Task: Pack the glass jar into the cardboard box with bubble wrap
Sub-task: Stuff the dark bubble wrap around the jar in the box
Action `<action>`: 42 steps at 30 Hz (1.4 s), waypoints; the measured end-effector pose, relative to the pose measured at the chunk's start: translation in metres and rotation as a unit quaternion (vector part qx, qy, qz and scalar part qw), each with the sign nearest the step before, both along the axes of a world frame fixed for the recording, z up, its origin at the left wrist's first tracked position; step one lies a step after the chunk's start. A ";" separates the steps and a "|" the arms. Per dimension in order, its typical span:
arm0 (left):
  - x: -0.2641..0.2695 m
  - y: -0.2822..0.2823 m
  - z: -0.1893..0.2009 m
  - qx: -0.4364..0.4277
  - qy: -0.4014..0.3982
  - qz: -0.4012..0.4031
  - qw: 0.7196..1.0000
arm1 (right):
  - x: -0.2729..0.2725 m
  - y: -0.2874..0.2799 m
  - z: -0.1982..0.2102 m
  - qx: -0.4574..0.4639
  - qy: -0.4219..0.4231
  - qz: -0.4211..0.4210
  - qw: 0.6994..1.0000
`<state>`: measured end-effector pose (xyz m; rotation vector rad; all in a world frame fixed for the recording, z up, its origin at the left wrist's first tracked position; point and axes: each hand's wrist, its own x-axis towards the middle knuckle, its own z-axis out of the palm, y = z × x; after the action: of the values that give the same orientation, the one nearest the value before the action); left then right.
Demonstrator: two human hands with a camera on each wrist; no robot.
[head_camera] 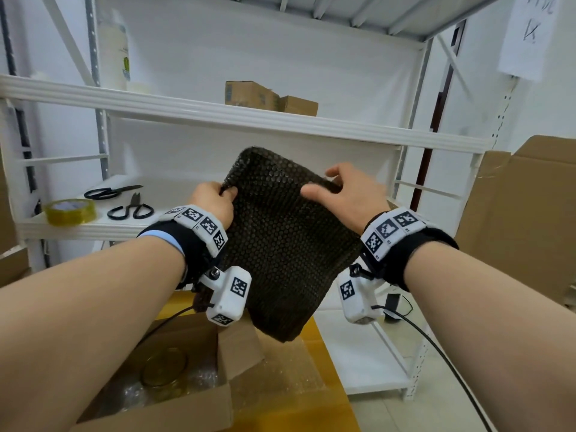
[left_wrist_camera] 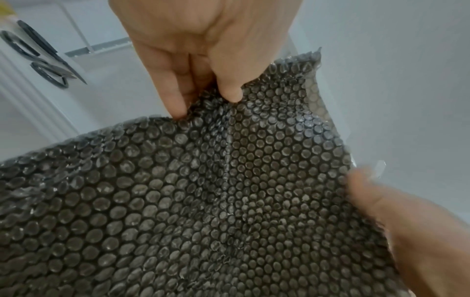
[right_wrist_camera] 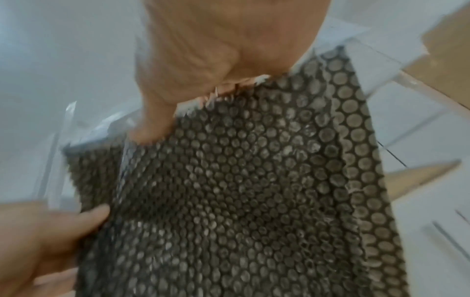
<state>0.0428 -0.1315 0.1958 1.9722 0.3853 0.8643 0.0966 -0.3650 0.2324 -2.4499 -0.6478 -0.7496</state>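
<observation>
Both hands hold a dark sheet of bubble wrap (head_camera: pixel 280 244) up in front of the shelf. My left hand (head_camera: pixel 215 202) pinches its left upper edge, thumb on the near face, as the left wrist view shows on the bubble wrap (left_wrist_camera: pixel 203 201). My right hand (head_camera: pixel 343 194) grips the right upper edge, thumb on the near face and fingers behind; the bubble wrap (right_wrist_camera: pixel 241 201) fills the right wrist view. Below, the open cardboard box (head_camera: pixel 174 410) holds the glass jar (head_camera: pixel 164 366), gold lid up, bedded in clear bubble wrap.
A white metal shelf (head_camera: pixel 93 226) carries two pairs of black scissors (head_camera: pixel 131 208) and a roll of tape (head_camera: pixel 70 211). Small cartons (head_camera: pixel 252 93) sit on the upper shelf. Large cardboard sheets (head_camera: pixel 523 219) lean at the right. A yellow surface (head_camera: pixel 311 410) lies under the box.
</observation>
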 end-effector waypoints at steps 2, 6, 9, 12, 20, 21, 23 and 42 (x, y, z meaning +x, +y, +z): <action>0.000 0.000 -0.001 -0.013 -0.004 -0.009 1.000 | 0.003 0.004 -0.003 -0.082 -0.011 -0.033 0.996; -0.005 -0.002 -0.001 0.000 -0.004 -0.017 1.000 | 0.006 0.004 -0.002 -0.055 0.027 -0.036 0.997; -0.007 -0.001 -0.002 0.004 -0.012 -0.021 1.000 | 0.008 -0.003 0.002 -0.006 0.057 -0.036 0.998; -0.011 0.001 -0.003 -0.003 0.003 -0.051 0.999 | 0.010 -0.006 0.003 0.014 0.041 -0.035 0.998; -0.023 0.003 -0.001 0.031 0.090 -0.139 0.986 | -0.003 0.003 0.020 -0.014 0.013 0.086 0.996; -0.024 0.005 0.000 0.025 0.086 -0.152 0.984 | -0.004 0.002 0.024 -0.011 0.012 0.100 0.995; -0.025 0.011 0.002 0.003 0.081 -0.181 0.980 | -0.002 -0.001 0.033 0.022 0.003 0.117 0.993; -0.029 0.010 0.031 0.101 -0.010 -0.069 0.992 | 0.016 -0.037 0.018 0.256 0.097 -0.015 0.962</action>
<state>0.0135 -0.1215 0.2264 2.1461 0.1508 0.8610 0.1122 -0.4018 0.2499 -2.0222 -0.2934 -0.5886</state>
